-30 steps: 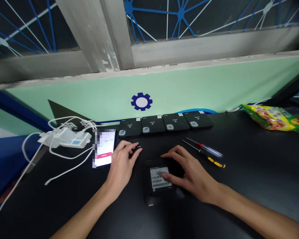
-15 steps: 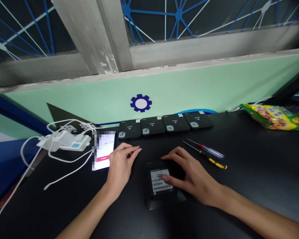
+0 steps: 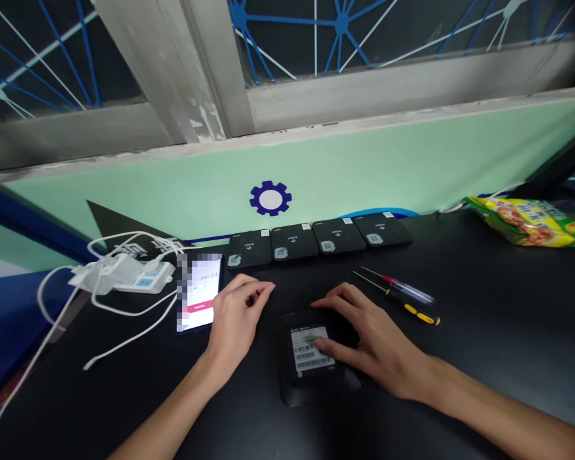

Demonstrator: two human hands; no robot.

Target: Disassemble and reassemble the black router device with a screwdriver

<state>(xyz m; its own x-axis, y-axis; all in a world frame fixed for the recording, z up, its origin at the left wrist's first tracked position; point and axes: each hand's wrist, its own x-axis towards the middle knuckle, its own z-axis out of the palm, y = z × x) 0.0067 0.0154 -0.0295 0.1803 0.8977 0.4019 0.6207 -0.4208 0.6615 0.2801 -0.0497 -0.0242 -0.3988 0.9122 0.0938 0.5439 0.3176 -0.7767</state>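
A flat black box (image 3: 287, 383) with a white printed label (image 3: 306, 359) on its top lies on the table in front of me. My right hand (image 3: 364, 335) is over its right side, the thumb on the label and the fingers curved by the far edge, steadying it. To the left of the box, my left hand (image 3: 239, 313) is closed in a pinch, thumb and forefinger tips together. Anything between those tips is too small to make out. That hand is next to a lit phone (image 3: 204, 287) showing a timer and partly covers it.
Several similar black boxes (image 3: 294, 243) stand in a row along the wall. Two screwdrivers (image 3: 412, 303) lie to the right. A power strip (image 3: 148, 278) with white cables is at the left. A yellow-green snack bag (image 3: 531, 220) rests at the far right.
The phone's timer has gone from 04:23 to 04:24. Both hands keep almost the same pose, and the view has shifted very slightly.
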